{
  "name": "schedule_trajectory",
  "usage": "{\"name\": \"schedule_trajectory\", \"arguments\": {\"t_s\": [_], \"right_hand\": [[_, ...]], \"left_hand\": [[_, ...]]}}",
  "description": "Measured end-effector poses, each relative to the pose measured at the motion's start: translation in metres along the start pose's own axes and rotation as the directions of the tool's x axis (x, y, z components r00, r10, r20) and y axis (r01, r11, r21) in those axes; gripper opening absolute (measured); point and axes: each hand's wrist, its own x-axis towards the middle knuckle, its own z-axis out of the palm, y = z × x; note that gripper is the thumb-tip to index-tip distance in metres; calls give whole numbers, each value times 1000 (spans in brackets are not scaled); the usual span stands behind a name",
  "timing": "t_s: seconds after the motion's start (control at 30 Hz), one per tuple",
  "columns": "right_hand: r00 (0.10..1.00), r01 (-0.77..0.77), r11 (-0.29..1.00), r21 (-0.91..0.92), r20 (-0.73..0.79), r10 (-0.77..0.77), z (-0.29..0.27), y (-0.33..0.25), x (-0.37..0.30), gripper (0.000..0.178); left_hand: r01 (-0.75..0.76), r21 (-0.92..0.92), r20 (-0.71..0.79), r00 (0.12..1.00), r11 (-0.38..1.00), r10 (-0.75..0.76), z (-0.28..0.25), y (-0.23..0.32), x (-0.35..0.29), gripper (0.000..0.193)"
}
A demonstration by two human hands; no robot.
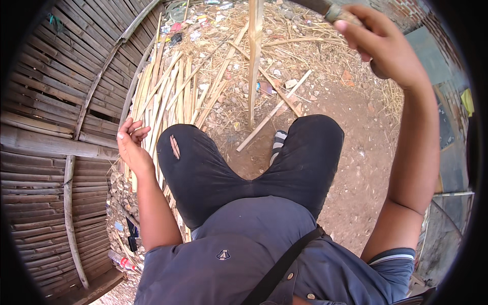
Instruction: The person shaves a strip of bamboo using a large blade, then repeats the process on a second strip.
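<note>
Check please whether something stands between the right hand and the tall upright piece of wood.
Nothing visible blocks the right hand from the upright wood; only the knife it grips reaches into the gap. The straw below lies on the ground.

The ground is brown dirt, barest toward its right edge. Long, pale wooden strips lie heaped along its left edge, mostly lengthwise. Loose straw and small litter strew its far edge. One separate stick lies slantwise mid-ground; a plastic bottle rests near the near left corner.
</note>
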Motion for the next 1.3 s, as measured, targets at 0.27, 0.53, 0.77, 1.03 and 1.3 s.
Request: {"name": "schedule_trajectory", "arguments": {"t_s": [0.27, 0.53, 0.77, 1.03, 1.3], "right_hand": [[992, -111, 989, 101, -56, 117, 36, -44, -21, 47], [981, -190, 962, 196, 79, 178, 78, -33, 3, 52], [938, -343, 886, 313, 66, 340, 74, -21, -38, 56], [908, -101, 873, 478, -313, 277, -2, -35, -40, 51], [932, -360, 920, 154, 13, 363, 96, 15, -48, 56]], "left_hand": [[50, -3, -113, 992, 999, -50, -38, -20, -22, 58], [12, -71, -23, 1000, 997, -14, -29, -8, -22, 60], [6, -82, -85, 996, 997, -13, -45, -11, -28, 60], [0, -125, -59, 998, 992, -8, -37, -3, -30, 55], [60, -173, -33, 997, 983, -67, -21, -15, -34, 56]]}}
